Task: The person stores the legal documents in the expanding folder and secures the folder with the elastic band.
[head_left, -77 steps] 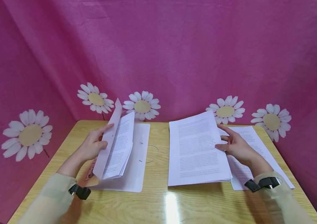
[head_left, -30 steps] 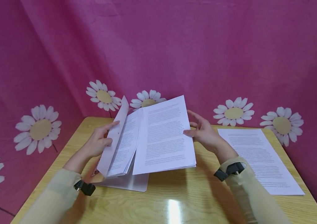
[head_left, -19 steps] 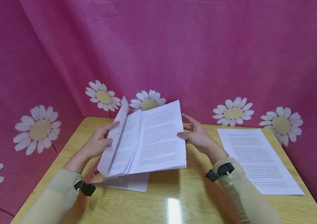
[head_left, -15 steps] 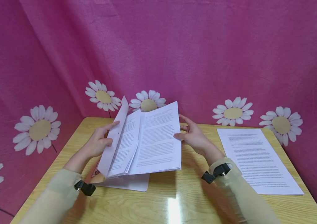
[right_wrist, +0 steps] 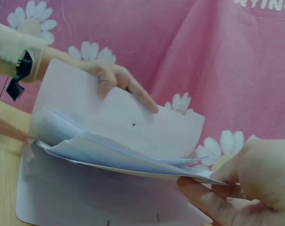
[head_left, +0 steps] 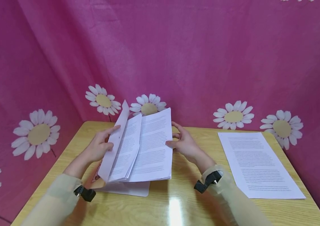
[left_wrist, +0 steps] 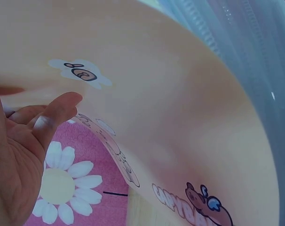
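Observation:
My left hand (head_left: 99, 146) grips the raised front cover of a folder (head_left: 114, 147) by its edge, thumb on the pale inner side. The cover's outer face (left_wrist: 180, 108) is peach with cartoon animals and lettering. Against that cover lean several printed sheets (head_left: 124, 150). My right hand (head_left: 186, 146) pinches the right edge of another sheaf of printed paper (head_left: 155, 146), whose left edge meets the sheets in the folder. In the right wrist view the thumb and fingers clasp the sheaf (right_wrist: 194, 174) edge-on. Below it lies the folder's back cover (head_left: 134, 189), with small metal prongs (right_wrist: 157, 217).
A stack of printed paper (head_left: 261, 166) lies at the right of the wooden table (head_left: 194, 204). A pink cloth (head_left: 177, 62) with white daisies hangs behind the table and along its sides. Each wrist wears a black device (head_left: 85, 193).
My right hand has carried the sheaf leftward, away from the paper stack and over the open folder, still drifting left over the last half second. The left hand keeps holding the cover.

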Available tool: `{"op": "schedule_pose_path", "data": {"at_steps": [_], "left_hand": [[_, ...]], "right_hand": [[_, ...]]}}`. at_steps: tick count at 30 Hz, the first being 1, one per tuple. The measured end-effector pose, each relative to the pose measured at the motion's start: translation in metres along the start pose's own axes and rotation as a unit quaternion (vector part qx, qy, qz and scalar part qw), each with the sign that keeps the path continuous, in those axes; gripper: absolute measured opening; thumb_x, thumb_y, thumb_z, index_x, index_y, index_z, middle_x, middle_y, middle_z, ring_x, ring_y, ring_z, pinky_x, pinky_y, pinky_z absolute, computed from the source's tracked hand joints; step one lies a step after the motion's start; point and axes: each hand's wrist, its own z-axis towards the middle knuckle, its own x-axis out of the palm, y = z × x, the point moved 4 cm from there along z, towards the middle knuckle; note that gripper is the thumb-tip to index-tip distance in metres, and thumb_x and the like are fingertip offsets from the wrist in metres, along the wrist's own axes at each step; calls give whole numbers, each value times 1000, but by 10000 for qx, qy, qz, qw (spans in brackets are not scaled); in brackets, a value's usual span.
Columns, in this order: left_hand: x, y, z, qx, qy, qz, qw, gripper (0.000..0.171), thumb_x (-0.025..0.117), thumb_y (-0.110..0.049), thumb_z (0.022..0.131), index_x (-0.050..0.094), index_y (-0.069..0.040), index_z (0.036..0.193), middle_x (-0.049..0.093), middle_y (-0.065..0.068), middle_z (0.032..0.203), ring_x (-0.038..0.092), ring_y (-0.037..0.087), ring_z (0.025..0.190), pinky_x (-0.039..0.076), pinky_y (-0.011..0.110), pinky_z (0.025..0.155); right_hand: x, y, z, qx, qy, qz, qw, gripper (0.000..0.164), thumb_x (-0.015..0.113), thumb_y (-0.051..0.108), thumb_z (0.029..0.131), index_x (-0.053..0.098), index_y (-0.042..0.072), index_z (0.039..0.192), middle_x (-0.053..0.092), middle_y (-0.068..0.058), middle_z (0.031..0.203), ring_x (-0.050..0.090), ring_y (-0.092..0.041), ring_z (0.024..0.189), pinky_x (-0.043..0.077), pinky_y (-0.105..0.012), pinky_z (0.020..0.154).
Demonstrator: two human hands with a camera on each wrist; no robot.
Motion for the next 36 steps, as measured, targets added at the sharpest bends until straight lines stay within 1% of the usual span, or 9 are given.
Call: {"op": "schedule_pose_path", "data": {"at_steps": [5,10,14,19,24,27,30,32,36], "left_hand": [[0,1,0,31,6,7,10000,77,49,14,83,40,5,160,55,27,142,60,38,104,52,31,70],[0,0,0,49,6,5,10000,77,49,14,83,40,5,160,54,28,143,60,38,105,52,31,70],[0,0,1,65,-15,73,10000,78,50,13,83,40,4,160,54,28,145,60,39,105,52,31,69],[0,0,1,40,4,34,10000,78,50,14,83,40,5,159,54,29,145,60,39,104,52,31,68],[-1,0,1,63,-13,47,10000,78,50,14,83,40,5,159,54,28,145,61,38,104,52,30,67],[-2,0,1,58,-21,83,9999,78,51,13,83,40,4,160,53,27,147,61,37,105,52,30,69],[-1,0,-1,24,5,70,10000,78,52,13,84,40,3,160,52,27,149,61,38,107,53,31,72],[0,-1,-1,21,15,59,10000,78,52,13,84,39,4,160,51,27,150,60,37,108,53,31,74],[2,-2,0,51,27,9,10000,78,51,14,83,39,5,160,51,28,149,60,39,107,53,31,73]], "right_hand": [[11,-7,5,52,-30,7,10000,93,65,-14,94,22,19,170,63,-26,122,73,-30,87,60,-40,65],[20,-14,10,110,-142,-22,9998,93,67,-13,93,23,17,169,64,-25,117,73,-29,84,60,-39,63],[25,-19,13,192,-140,-77,9997,93,70,-11,94,23,17,169,65,-24,119,74,-29,84,61,-38,63],[26,-21,9,329,172,-110,9992,91,69,-8,96,21,16,170,64,-25,127,73,-26,84,61,-41,68],[20,-20,4,448,575,226,9971,89,62,-14,97,19,12,170,58,-28,132,73,-28,85,62,-45,76],[18,-20,3,476,653,289,9963,88,61,-17,96,20,8,169,56,-28,132,72,-27,86,62,-48,80],[21,-21,5,498,657,241,9963,89,62,-18,94,20,6,169,56,-28,134,71,-27,89,62,-48,80],[25,-22,6,486,659,185,9965,89,63,-18,94,19,4,169,56,-29,134,71,-26,90,62,-47,79],[31,-24,9,462,687,67,9965,89,62,-17,95,17,3,168,56,-30,136,71,-27,91,62,-44,76]]}}
